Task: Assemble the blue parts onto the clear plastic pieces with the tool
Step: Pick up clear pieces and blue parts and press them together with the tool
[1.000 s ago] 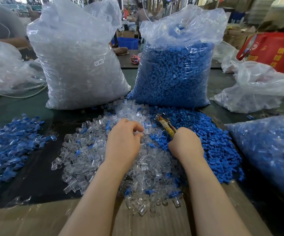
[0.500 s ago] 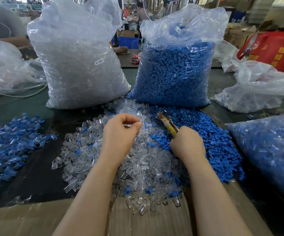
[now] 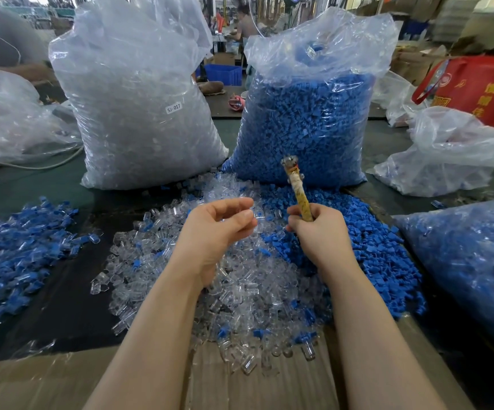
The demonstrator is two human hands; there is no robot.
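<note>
Both our hands hover above the heap: our left hand (image 3: 219, 229) has its fingers curled with thumb and forefinger pinching a clear piece (image 3: 258, 218), though the piece is hard to make out against the heap, and our right hand (image 3: 318, 232) is wrapped round the handle of the tool (image 3: 296, 187), which stands nearly upright with its metal head on top. Under our wrists a sheet of cardboard (image 3: 32, 383) lies at the near edge, and loose clear plastic pieces (image 3: 240, 291) spill onto it. Just right of them, touching, sits the pile of blue parts (image 3: 367, 247). To our left, apart on the dark table (image 3: 62, 291), lies a spread of assembled blue-and-clear pieces (image 3: 12, 247). Farther back stand two tall bags, the clear-piece bag (image 3: 139, 113) on the left and the blue-part bag (image 3: 308, 122) on the right
</note>
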